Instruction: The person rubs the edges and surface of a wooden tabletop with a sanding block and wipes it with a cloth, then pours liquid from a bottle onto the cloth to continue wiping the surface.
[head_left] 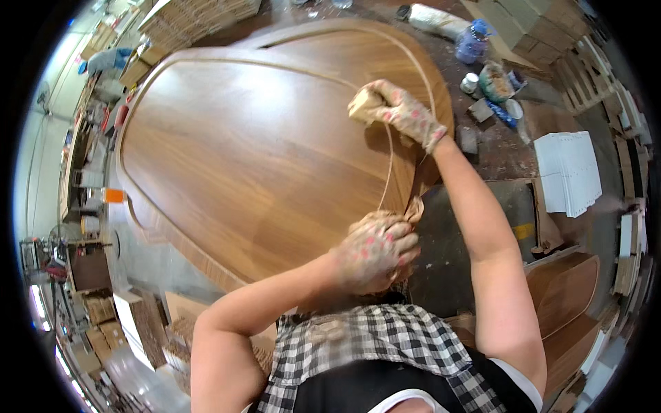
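Note:
A large, rounded brown wood-grain panel (241, 151) lies in front of me, with a pale line running along its rim. My right hand (406, 113), in a flower-patterned glove, is closed around a pale yellow block (363, 107) at the panel's right part. Closer to my body, my left hand (377, 251) wears a matching glove and grips a crumpled brown piece of cloth or paper (414, 208) by the near right edge. Part of that piece is hidden by the fingers. Between the hands, a thin pale edge line (390, 165) curves along the wood.
Beyond the panel's right side sit a blue-tinted bottle (471, 45), a white roll (437, 20), a small white jar (469, 83) and a dark blue tube (501, 114). White sheets (568, 172) are stacked at the right, above more brown panels (561, 296). Cardboard boxes (103, 320) stand at left.

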`<state>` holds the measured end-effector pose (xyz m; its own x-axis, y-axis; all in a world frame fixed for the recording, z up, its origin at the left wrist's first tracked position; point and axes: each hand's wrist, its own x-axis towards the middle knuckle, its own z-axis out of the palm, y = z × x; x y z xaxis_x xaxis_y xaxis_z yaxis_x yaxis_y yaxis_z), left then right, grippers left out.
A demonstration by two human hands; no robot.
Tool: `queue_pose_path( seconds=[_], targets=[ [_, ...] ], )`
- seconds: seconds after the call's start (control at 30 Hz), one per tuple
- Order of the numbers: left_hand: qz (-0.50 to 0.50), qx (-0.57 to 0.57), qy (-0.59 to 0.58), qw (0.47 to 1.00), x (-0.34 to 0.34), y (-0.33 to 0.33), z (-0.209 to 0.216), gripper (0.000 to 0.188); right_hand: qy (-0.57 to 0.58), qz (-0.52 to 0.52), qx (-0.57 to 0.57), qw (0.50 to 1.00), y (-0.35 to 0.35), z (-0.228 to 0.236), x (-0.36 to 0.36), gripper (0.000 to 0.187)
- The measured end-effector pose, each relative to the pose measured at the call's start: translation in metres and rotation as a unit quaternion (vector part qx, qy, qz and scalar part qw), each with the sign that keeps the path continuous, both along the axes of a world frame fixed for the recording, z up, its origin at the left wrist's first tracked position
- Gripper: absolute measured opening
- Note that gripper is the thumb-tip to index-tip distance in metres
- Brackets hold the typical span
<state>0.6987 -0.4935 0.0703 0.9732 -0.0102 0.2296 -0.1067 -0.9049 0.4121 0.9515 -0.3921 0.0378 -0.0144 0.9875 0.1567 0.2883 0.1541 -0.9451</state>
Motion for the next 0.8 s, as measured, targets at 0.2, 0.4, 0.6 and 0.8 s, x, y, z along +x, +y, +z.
queue_pose_path(
  seconds=[0.2,0.4,0.6,0.8],
  targets=[
    [0.002,0.112,0.010,0.994,-0.167,-0.008,0.009,0.049,0.041,-0.012,-0.015,0.999,-0.012,0.008,-0.003,0.042],
    [0.122,0.108,-0.020,0.986,-0.153,-0.030,0.015,0.050,-0.054,-0.018,0.028,0.998,-0.014,0.011,-0.042,0.041],
    [0.184,0.119,0.101,0.970,-0.198,-0.055,-0.015,0.054,-0.085,-0.039,0.031,0.995,-0.022,0.009,-0.041,0.038],
    [0.618,0.046,-0.031,0.785,-0.376,-0.029,-0.034,0.051,-0.022,-0.033,0.024,0.999,-0.020,0.000,-0.047,0.040]
  ],
)
